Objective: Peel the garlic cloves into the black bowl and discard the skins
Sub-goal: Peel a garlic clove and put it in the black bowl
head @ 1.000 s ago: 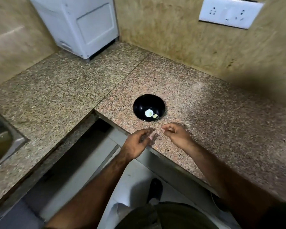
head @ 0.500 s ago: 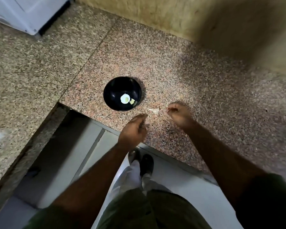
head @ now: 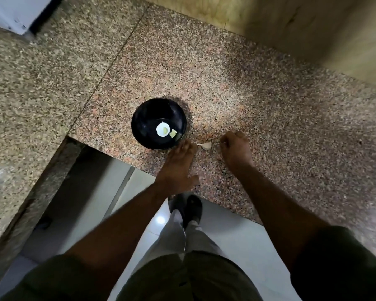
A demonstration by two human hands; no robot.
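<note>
Garlic clove [head: 205, 145] lies on your speckled granite counter [head: 258, 109], between both hands.
Round glossy black bowl [head: 159, 126] holds a peeled clove [head: 162, 129]; left hand [head: 176, 165] fingers extended flat, right hand [head: 236, 149] curled, contents unclear.

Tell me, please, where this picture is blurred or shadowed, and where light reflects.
Head view: the counter's left part is motion-smeared; a dark shadow covers the wall corner at upper right; a small glare spot shines on the floor tile; black bowl and garlic piece look fairly sharp.

Bare granite counter [head: 258, 101] lies open right of and beyond the black bowl [head: 148, 118]; a garlic clove [head: 206, 145] lies near the bowl's right; the wall [head: 313, 25] closes the far side.
</note>
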